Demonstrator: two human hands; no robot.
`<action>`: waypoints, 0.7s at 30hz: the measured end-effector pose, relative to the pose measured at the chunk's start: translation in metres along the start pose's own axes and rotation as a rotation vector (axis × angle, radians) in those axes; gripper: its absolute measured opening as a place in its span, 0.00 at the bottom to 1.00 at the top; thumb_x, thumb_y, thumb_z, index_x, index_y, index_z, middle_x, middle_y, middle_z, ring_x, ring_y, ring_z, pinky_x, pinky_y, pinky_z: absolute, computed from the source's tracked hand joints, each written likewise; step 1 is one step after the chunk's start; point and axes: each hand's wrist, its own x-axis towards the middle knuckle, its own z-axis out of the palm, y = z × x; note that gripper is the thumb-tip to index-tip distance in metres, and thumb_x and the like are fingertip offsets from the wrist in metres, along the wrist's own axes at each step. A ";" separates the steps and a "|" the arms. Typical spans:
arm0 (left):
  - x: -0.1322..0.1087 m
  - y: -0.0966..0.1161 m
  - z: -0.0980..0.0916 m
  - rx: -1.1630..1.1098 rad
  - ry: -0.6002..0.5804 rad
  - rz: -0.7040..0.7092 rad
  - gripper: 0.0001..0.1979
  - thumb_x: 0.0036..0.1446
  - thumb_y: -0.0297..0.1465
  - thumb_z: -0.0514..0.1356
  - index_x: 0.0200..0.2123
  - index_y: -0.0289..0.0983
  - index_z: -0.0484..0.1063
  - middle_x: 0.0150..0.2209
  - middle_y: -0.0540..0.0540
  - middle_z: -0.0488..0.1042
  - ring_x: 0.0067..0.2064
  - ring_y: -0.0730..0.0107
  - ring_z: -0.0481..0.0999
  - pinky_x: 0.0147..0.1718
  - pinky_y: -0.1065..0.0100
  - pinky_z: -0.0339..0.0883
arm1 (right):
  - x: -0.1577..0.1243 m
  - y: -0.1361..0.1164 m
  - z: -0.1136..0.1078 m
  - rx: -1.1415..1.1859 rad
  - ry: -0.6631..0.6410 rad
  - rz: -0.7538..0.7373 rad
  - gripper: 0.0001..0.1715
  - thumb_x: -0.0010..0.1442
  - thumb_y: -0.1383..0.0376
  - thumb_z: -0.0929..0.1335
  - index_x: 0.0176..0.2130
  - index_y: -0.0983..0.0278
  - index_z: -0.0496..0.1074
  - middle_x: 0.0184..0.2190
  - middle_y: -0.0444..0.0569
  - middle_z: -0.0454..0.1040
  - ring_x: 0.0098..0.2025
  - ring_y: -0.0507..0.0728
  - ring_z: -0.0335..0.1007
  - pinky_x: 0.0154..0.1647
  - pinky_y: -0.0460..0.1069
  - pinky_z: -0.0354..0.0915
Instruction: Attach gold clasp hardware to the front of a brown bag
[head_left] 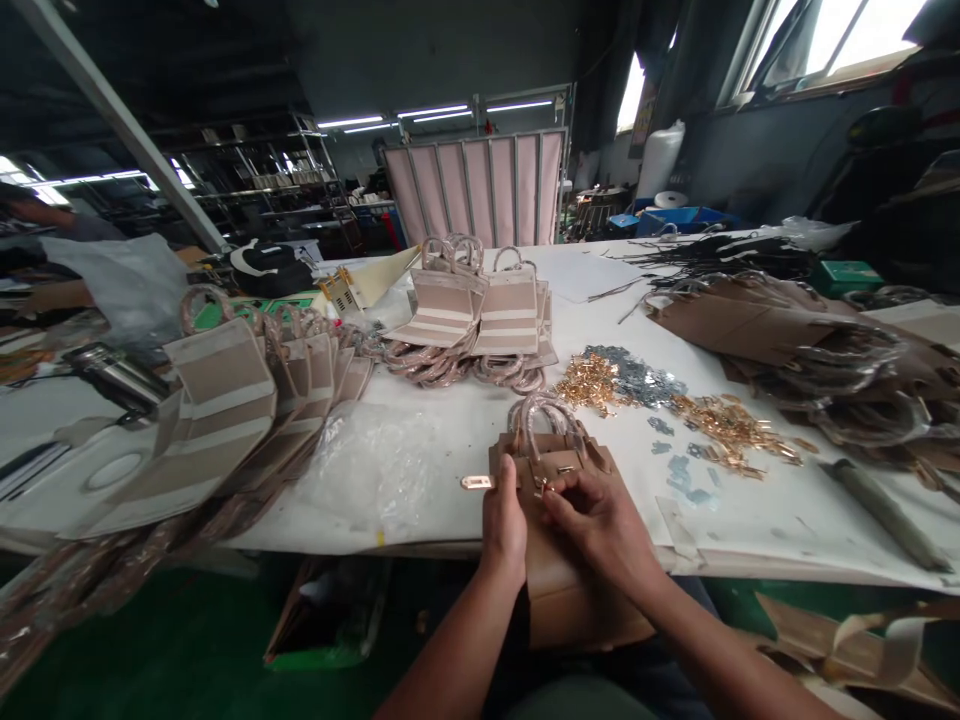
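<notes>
A tan handbag (581, 590) stands at the table's front edge, its twin handles (551, 415) wrapped in clear plastic. My left hand (504, 525) is closed on the bag's left side, thumb up. Beyond its thumb, a gold-coloured metal plate (476, 482) with a slot sticks out to the left. My right hand (596, 515) pinches a small gold-coloured metal fitting (543, 486) against the bag's front; the fingers partly cover it. Another small metal fitting (565, 469) sits on the bag just above those fingers.
Gold-coloured fittings (589, 383) and grey metal pieces (649, 378) lie in heaps behind the bag. Striped bag parts (217, 400) stand at left, near crumpled clear plastic (371, 465). Stacked tan bags (780, 340) and a dark bar (889, 515) are at right.
</notes>
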 end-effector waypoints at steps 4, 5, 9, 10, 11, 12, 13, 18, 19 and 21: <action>-0.003 -0.006 -0.003 0.043 0.000 0.018 0.40 0.61 0.64 0.57 0.49 0.31 0.79 0.51 0.35 0.80 0.55 0.47 0.77 0.56 0.56 0.71 | 0.010 0.017 0.012 -0.128 0.038 -0.023 0.16 0.67 0.50 0.70 0.38 0.60 0.77 0.28 0.47 0.77 0.29 0.61 0.74 0.31 0.53 0.69; -0.003 -0.008 -0.004 0.057 -0.002 0.042 0.39 0.62 0.63 0.56 0.49 0.32 0.79 0.51 0.35 0.80 0.55 0.48 0.77 0.55 0.57 0.70 | 0.011 0.019 0.012 -0.145 0.038 -0.035 0.15 0.67 0.51 0.70 0.38 0.60 0.77 0.29 0.47 0.78 0.30 0.61 0.74 0.31 0.53 0.70; 0.002 -0.018 -0.007 0.120 -0.010 0.126 0.30 0.66 0.57 0.56 0.47 0.35 0.79 0.51 0.39 0.80 0.56 0.53 0.76 0.56 0.60 0.68 | 0.008 0.021 0.013 -0.200 0.069 -0.050 0.14 0.66 0.53 0.70 0.38 0.60 0.78 0.33 0.50 0.79 0.32 0.62 0.76 0.33 0.54 0.72; 0.004 -0.021 -0.007 0.131 -0.008 0.144 0.28 0.67 0.54 0.56 0.46 0.35 0.79 0.50 0.39 0.80 0.55 0.54 0.76 0.56 0.61 0.68 | 0.008 0.021 0.013 -0.215 0.082 -0.044 0.14 0.66 0.53 0.70 0.38 0.60 0.78 0.33 0.50 0.79 0.33 0.62 0.77 0.33 0.54 0.72; 0.006 -0.023 -0.008 0.140 -0.006 0.160 0.25 0.68 0.52 0.56 0.44 0.36 0.79 0.49 0.40 0.80 0.54 0.55 0.76 0.56 0.61 0.68 | 0.008 0.020 0.014 -0.236 0.092 -0.039 0.14 0.65 0.53 0.70 0.37 0.60 0.78 0.33 0.50 0.80 0.33 0.62 0.77 0.34 0.54 0.72; 0.007 -0.025 -0.008 0.152 -0.006 0.173 0.23 0.68 0.50 0.55 0.43 0.36 0.79 0.48 0.41 0.80 0.53 0.56 0.76 0.55 0.62 0.68 | 0.008 0.020 0.015 -0.260 0.098 -0.038 0.13 0.65 0.54 0.70 0.37 0.60 0.77 0.33 0.50 0.80 0.33 0.62 0.77 0.34 0.53 0.72; 0.008 -0.026 -0.008 0.166 -0.008 0.182 0.22 0.69 0.48 0.54 0.42 0.37 0.78 0.46 0.41 0.80 0.51 0.57 0.76 0.54 0.62 0.68 | 0.009 0.019 0.016 -0.283 0.099 -0.041 0.13 0.65 0.54 0.69 0.37 0.60 0.77 0.33 0.49 0.80 0.33 0.62 0.77 0.34 0.53 0.72; 0.009 -0.025 -0.008 0.217 -0.035 0.183 0.21 0.71 0.46 0.52 0.38 0.38 0.77 0.42 0.43 0.79 0.48 0.58 0.76 0.50 0.63 0.69 | 0.015 0.015 0.022 -0.339 0.077 -0.056 0.11 0.66 0.56 0.68 0.38 0.59 0.77 0.32 0.49 0.79 0.31 0.62 0.76 0.31 0.52 0.71; 0.010 -0.025 -0.009 0.216 -0.036 0.183 0.21 0.71 0.47 0.52 0.37 0.39 0.76 0.42 0.43 0.79 0.47 0.58 0.76 0.50 0.63 0.69 | 0.015 0.013 0.023 -0.329 0.077 -0.054 0.11 0.66 0.56 0.68 0.40 0.59 0.76 0.31 0.49 0.79 0.30 0.61 0.76 0.30 0.52 0.71; 0.011 -0.027 -0.010 0.206 -0.042 0.181 0.21 0.70 0.47 0.52 0.37 0.39 0.76 0.41 0.43 0.78 0.47 0.58 0.76 0.49 0.62 0.69 | 0.017 0.011 0.024 -0.311 0.070 -0.061 0.12 0.66 0.57 0.68 0.45 0.60 0.76 0.32 0.48 0.79 0.30 0.60 0.75 0.30 0.51 0.71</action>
